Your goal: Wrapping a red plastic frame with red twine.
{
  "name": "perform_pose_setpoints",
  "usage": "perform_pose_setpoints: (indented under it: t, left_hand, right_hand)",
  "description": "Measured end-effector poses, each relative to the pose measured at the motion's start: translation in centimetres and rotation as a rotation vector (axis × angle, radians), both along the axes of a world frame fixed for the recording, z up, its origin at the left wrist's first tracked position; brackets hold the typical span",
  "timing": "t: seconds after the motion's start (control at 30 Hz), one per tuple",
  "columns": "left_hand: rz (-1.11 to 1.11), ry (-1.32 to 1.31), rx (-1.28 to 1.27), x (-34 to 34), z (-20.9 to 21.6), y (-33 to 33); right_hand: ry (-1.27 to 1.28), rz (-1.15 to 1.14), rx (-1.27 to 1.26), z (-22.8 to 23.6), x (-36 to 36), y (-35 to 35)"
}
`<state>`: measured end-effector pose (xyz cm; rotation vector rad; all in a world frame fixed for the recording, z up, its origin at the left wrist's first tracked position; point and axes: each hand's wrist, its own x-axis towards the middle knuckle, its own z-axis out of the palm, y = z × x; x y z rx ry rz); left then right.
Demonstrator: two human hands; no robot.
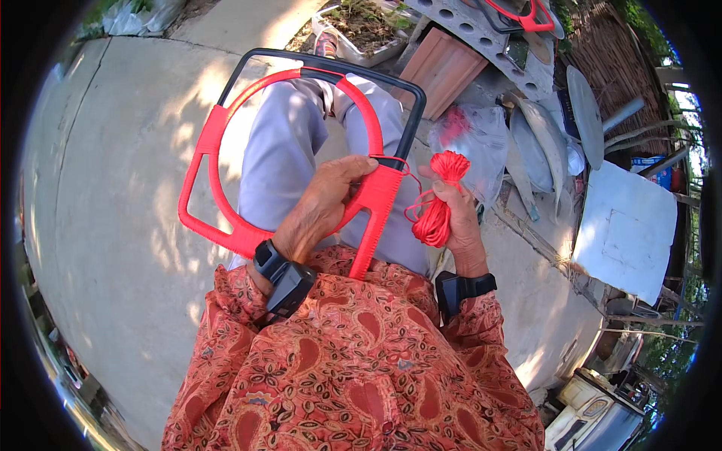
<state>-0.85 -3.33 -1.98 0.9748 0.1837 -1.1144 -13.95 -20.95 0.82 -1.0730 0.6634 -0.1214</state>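
Observation:
A black frame (414, 122) with an inner ring lies across my lap, much of it wound tightly in red cord (374, 201). My left hand (331, 192) grips the frame's right side, its thumb pressed where the red wrapping meets bare black. My right hand (460, 218) is closed around a bundle of red cord (434, 220), tied in at the middle and held just right of the frame. A loose strand loops from the frame's right side toward the bundle. The top bar and upper right corner of the frame show bare black.
Concrete floor (113, 165) spreads to the left. At the upper right are a perforated grey slab (481, 37), terracotta blocks (442, 71), a planter (368, 52) and another red-wrapped frame (530, 21). Plastic bags (474, 143) and a white board (626, 229) lie to the right.

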Motion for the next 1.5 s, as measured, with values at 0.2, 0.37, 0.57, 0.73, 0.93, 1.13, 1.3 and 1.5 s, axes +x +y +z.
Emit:
perform_pose_setpoints:
  t: [0.2,0.37,0.57,0.73,0.93,1.13,1.3,1.5]
  left_hand:
    - [-0.009,0.006,-0.1,-0.2,1.2,-0.4]
    - [-0.01,-0.019,-0.141,-0.3,0.8,-0.2]
    - [-0.044,0.018,-0.178,-0.4,0.6,-0.2]
    - [-0.069,0.067,-0.192,-0.2,1.0,-0.3]
    - [-0.058,0.042,-0.01,-0.2,0.0,-0.7]
    - [-0.032,-0.009,0.008,-0.5,-0.1,-0.5]
    - [-0.011,0.015,-0.072,-0.5,-0.5,-0.5]
    - [-0.014,0.016,-0.054,-0.4,-0.5,-0.3]
  right_hand:
    - [-0.02,-0.143,-0.029,-1.9,-0.1,1.4]
    - [-0.037,-0.049,-0.292,1.2,-0.9,3.7]
    - [-0.082,0.032,-0.231,1.8,-1.0,4.5]
    - [0.051,-0.166,-0.038,-0.9,-4.3,4.5]
    - [0.1,-0.262,-0.026,-1.5,-4.8,2.9]
    - [0.163,-0.106,-0.224,-0.7,-5.8,0.2]
    - [0.284,-0.083,-0.342,1.1,-5.4,-3.7]
    - [0.219,0.195,-1.142,7.0,1.8,-5.1]
